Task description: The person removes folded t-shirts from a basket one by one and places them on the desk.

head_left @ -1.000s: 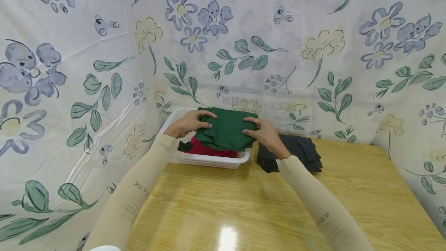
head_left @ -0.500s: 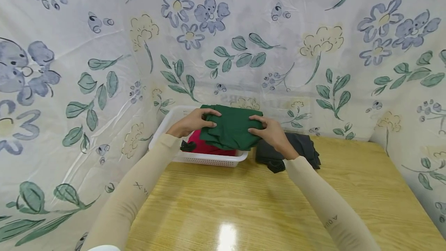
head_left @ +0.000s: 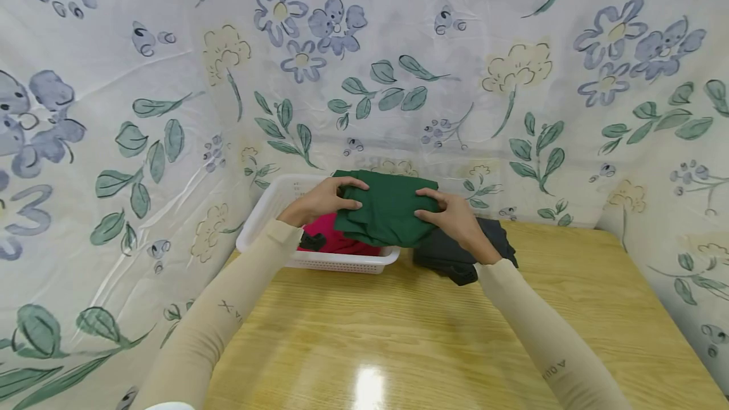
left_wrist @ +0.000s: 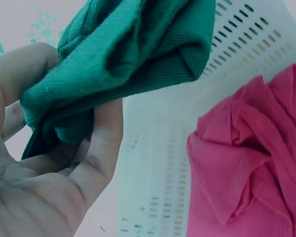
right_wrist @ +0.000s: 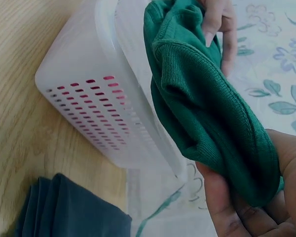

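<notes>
Folded green garment [head_left: 390,211] has shifted rightward. From left: white perforated basket [head_left: 333,262] with red garment [head_left: 329,236]; left hand [head_left: 321,200] and right hand [head_left: 454,215], pinching the green one near basket's right end (weak pinch could let folds open); dark folded garment [head_left: 435,250] on counter [head_left: 319,328].

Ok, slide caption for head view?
Left hand and right hand hold green cloth; red cloth in white basket, folded dark cloth on table.

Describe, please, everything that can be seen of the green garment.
The green garment is folded into a layered, creased bundle of soft-looking knit fabric with a stitched seam. The left grip and the right grip hold it up from opposite ends. It is in the air by the white basket, apart from the red cloth inside. Its exact type is unclear.
</notes>
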Motion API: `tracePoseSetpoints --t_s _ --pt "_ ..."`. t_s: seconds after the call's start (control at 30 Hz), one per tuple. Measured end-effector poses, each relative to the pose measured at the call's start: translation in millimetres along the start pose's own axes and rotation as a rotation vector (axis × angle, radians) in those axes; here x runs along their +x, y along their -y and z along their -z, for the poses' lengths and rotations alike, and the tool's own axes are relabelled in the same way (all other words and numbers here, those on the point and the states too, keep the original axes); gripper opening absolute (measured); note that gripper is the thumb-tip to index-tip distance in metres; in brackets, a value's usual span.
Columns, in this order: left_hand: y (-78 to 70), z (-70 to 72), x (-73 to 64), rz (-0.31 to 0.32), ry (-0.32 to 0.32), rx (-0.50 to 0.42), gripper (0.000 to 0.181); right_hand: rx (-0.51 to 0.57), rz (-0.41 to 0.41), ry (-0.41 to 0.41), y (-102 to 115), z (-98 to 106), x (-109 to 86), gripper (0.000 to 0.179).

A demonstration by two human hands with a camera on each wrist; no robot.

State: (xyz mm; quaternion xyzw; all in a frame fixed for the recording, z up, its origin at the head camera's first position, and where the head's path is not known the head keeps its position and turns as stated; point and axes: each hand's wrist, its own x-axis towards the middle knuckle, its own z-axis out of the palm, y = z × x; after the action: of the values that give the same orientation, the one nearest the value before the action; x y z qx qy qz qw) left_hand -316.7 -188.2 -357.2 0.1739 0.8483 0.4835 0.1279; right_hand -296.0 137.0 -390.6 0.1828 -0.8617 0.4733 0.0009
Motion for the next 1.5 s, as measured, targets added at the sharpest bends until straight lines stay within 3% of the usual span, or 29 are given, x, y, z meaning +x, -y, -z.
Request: tracePoseSetpoints --t_s 0.27,0.5,0.8,1.07,1.37,1.5 --pt "-6.1 -12.0 4.5 -0.014 0.012 -0.005 0.041 -0.020 0.005 -0.014 -6 12 -8.4 0.052" --pt "-11.9 -23.6 8.4 -0.009 0.025 -0.075 0.041 -0.029 0.004 -0.025 -12 22 -15.3 0.050" --pt "-22.0 -39.8 16.7 -0.035 0.010 -0.001 0.037 -0.061 0.005 -0.039 -20 37 -24.6 0.051" --pt "-27.0 -56.6 22.0 -0.054 0.038 -0.017 0.038 -0.112 0.014 -0.058 -33 48 -33.6 0.052" --pt "-33.5 -71.6 29.4 -0.077 0.047 0.052 0.040 -0.117 -0.020 -0.054 -39 61 -44.8 0.052" --pt "-37.1 -79.5 33.3 -0.080 0.064 0.032 0.040 -0.117 -0.025 -0.053 -45 67 -49.5 0.052"
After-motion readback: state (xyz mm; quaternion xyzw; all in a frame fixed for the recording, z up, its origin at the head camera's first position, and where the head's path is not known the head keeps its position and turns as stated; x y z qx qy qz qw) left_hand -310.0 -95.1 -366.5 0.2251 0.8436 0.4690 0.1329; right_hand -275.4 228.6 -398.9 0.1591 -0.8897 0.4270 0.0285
